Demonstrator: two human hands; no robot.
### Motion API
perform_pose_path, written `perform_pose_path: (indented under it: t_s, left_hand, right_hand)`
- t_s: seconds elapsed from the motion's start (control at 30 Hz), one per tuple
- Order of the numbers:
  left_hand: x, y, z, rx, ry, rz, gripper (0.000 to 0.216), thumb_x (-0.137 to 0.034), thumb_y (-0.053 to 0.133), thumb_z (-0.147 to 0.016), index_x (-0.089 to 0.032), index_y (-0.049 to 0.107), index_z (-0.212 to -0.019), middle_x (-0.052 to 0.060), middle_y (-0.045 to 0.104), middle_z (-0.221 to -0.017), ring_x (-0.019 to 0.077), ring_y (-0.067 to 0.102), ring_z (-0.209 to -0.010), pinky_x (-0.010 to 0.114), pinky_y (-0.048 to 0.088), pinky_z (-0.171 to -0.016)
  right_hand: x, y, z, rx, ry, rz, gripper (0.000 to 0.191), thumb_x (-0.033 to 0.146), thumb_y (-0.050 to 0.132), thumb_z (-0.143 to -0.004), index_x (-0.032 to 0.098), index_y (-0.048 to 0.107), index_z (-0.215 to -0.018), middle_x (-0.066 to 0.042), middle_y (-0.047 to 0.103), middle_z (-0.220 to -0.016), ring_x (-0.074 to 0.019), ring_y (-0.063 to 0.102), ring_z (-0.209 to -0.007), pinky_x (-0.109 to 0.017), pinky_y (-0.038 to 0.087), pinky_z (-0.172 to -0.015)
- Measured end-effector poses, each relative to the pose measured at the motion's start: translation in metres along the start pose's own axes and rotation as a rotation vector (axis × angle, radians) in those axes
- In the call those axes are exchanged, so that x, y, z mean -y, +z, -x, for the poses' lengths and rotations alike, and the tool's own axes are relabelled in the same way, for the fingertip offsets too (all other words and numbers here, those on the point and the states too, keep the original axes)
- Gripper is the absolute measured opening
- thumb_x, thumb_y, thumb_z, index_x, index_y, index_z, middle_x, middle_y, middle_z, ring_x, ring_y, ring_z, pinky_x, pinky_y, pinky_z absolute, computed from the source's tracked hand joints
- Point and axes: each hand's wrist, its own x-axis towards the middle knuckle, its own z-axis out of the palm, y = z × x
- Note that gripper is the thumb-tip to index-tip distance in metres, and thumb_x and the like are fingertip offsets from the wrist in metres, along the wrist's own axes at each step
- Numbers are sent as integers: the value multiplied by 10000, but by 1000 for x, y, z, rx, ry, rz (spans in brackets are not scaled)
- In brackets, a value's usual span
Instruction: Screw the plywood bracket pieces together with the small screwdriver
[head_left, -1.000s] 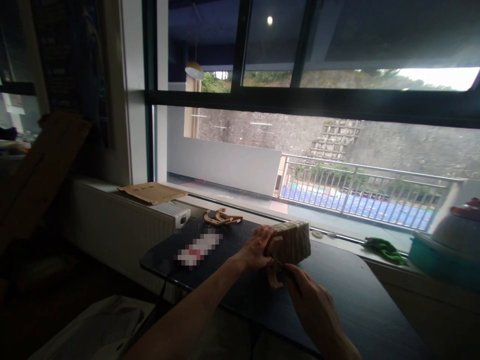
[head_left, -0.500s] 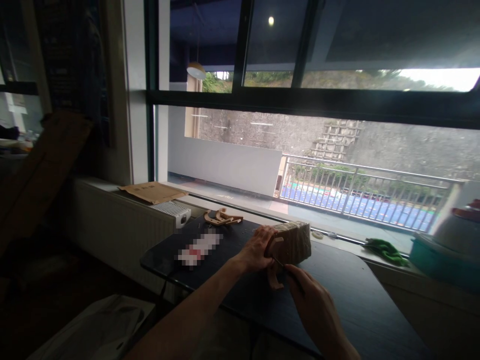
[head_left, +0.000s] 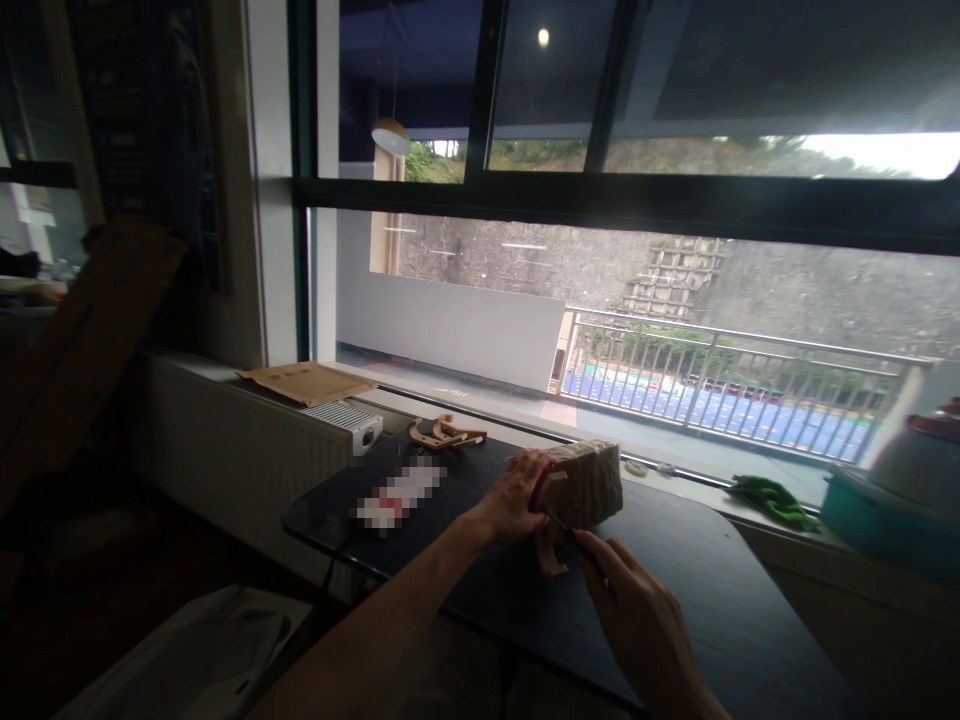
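Observation:
My left hand (head_left: pixel 517 492) is closed round a curved wooden piece (head_left: pixel 551 552), pressing it against the near side of a block wrapped in clear film (head_left: pixel 592 485). The lower end of the piece sticks out below my fingers, toward the table. In my right hand (head_left: pixel 634 605) is a slim tool with a dark handle (head_left: pixel 589 560), its thin metal shaft reaching the wood beside my left fingertips. Its tip is too small and dim to make out. More curved wooden pieces (head_left: pixel 446 434) lie at the table's far left.
The dark table (head_left: pixel 697 570) stands against the window sill. A blurred white and red item (head_left: pixel 397 497) lies on its left part. Along the sill are a brown envelope (head_left: pixel 307 382), a tape roll (head_left: pixel 635 468), a green cloth (head_left: pixel 772 502) and a teal container (head_left: pixel 862 515).
My right hand has drawn back and down very slightly with the tool. My left hand, the wooden piece and the block look unmoved.

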Motion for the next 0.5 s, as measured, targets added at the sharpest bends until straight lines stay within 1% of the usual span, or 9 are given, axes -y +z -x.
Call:
perform_pose_path:
  t_s: [0.1,0.23,0.33,0.43,0.5]
  left_hand:
    - [0,1,0,-10,3,5,759,-153,692,-613,-200,371,-1299,108,417,-1330,287,319,-1292,469,252,-1112]
    - [7,5,-4,-9,32,18,770,-145,701,-611,-188,378,-1310,122,394,-1363,297,293,-1314,482,234,-1119]
    - [21,7,-14,38,57,-5,783,-136,705,-605,-195,379,-1314,121,367,-1395,308,254,-1340,499,218,-1120]
    - [34,4,-25,66,51,-36,786,-155,717,-596,-194,383,-1306,121,394,-1368,312,282,-1323,500,240,-1109]
    - [37,3,-29,75,48,-47,791,-168,726,-587,-187,386,-1301,125,407,-1352,313,303,-1309,491,254,-1104]
  right_hand:
    - [-1,4,3,-16,31,-30,304,306,380,-937,248,598,-1141,-29,696,-1003,-150,695,-766,-187,508,-555]
    - [-4,13,3,-45,65,-28,307,299,380,-935,240,598,-1144,-35,695,-1019,-155,696,-777,-188,509,-559]
    - [-9,26,-3,-80,70,-18,320,299,369,-939,222,606,-1140,-46,695,-987,-154,694,-749,-191,501,-541]
    - [-14,43,-9,-129,68,-14,331,299,360,-945,204,610,-1140,-50,694,-918,-147,686,-690,-193,482,-509]
    - [-13,53,-10,-172,75,-18,323,297,366,-947,195,609,-1133,-50,692,-892,-143,682,-675,-195,472,-508]
